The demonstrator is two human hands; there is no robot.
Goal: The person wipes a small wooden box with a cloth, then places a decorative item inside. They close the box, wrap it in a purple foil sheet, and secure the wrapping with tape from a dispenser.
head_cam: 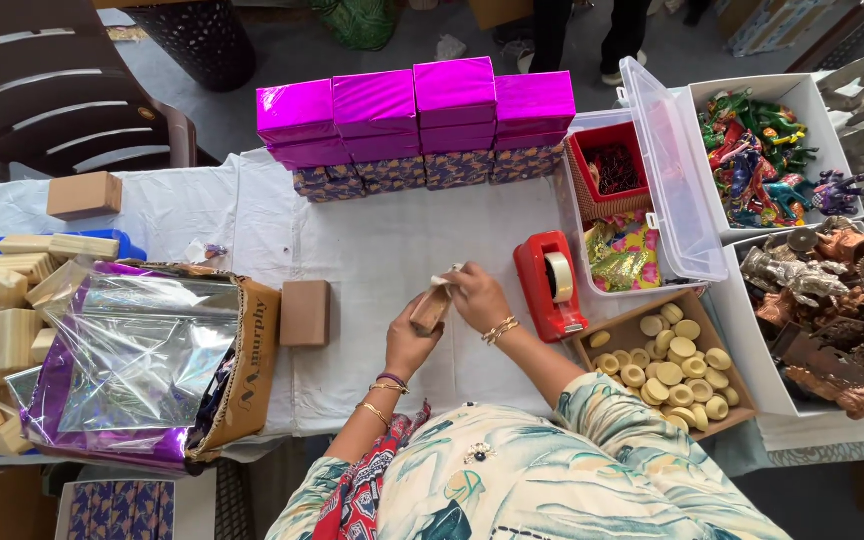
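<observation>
My left hand (407,345) is wrapped around the lower end of a small wooden block (431,308), holding it tilted just above the worktop (382,240). My right hand (474,295) pinches the block's upper end, where a bit of pale tape or paper (445,276) shows between the fingertips. Just to the right stands a red tape dispenser (549,285), and beyond it a shallow box of round wooden discs (667,362). To the left, a plain brown box (306,313) lies near, then a bag of shiny foil sheets (142,360). Further back, a row of stacked magenta boxes (417,105) lines the worktop's far edge.
</observation>
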